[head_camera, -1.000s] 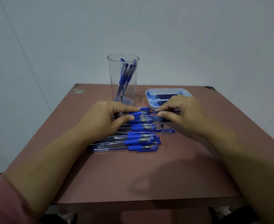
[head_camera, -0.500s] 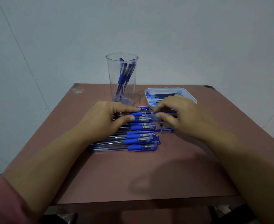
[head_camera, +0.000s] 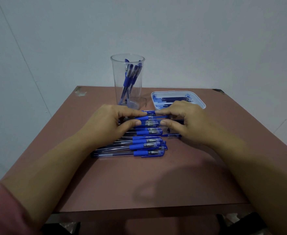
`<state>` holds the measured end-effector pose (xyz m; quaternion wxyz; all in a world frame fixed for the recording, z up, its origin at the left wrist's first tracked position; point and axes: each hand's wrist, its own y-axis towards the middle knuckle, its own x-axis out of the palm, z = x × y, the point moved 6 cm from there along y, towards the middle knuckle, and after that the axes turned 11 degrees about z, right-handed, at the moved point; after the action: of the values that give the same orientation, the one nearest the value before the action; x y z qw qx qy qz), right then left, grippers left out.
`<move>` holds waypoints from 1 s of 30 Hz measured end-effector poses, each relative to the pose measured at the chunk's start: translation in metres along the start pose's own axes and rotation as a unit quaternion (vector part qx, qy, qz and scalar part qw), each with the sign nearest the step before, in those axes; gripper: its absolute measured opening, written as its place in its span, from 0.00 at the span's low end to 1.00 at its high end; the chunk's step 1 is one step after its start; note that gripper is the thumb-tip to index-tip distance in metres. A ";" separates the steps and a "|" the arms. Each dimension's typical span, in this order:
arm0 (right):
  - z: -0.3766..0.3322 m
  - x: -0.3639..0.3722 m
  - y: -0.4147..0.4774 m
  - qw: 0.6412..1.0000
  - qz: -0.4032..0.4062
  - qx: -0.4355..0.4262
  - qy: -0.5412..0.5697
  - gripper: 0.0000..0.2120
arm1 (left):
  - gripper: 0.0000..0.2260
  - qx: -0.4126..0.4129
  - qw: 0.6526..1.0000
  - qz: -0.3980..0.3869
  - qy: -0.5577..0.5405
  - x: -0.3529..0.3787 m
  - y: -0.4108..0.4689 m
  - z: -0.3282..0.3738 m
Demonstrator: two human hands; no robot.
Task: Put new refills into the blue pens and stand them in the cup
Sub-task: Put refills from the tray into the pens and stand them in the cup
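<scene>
At table (head_camera: 139,180) centre, left hand (head_camera: 108,126), right hand (head_camera: 188,122) pinching pen (head_camera: 146,118)

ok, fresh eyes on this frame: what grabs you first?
Two hands meet in a pinch grip at centre: the left hand pinches a blue pen, and the right hand pinches the thin refill at its end. Under them lies a row of blue pens; behind stand a clear cup holding a few pens and a white tray of refills.

Cup (head_camera: 114,77), tray (head_camera: 173,92) close behind pens (head_camera: 146,147)
</scene>
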<state>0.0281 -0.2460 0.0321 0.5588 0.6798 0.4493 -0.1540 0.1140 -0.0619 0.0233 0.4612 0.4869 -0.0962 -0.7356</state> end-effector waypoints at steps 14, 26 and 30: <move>-0.001 -0.006 0.000 0.998 0.036 0.031 0.048 0.12 | 0.13 -0.002 1.000 0.003 0.000 -0.001 -0.001 0.001; 0.019 -0.003 -0.005 0.983 -0.132 0.131 -0.013 0.08 | 0.13 -0.005 1.000 -0.002 -0.005 0.000 -0.001 0.001; 0.017 0.003 -0.004 0.979 -0.167 0.113 -0.042 0.07 | 0.13 -0.003 1.000 0.001 -0.003 0.000 -0.001 0.001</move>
<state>0.0316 -0.2597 0.0216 0.4628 0.6471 0.5124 -0.3233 0.1129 -0.0619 0.0235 0.4631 0.4834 -0.0957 -0.7367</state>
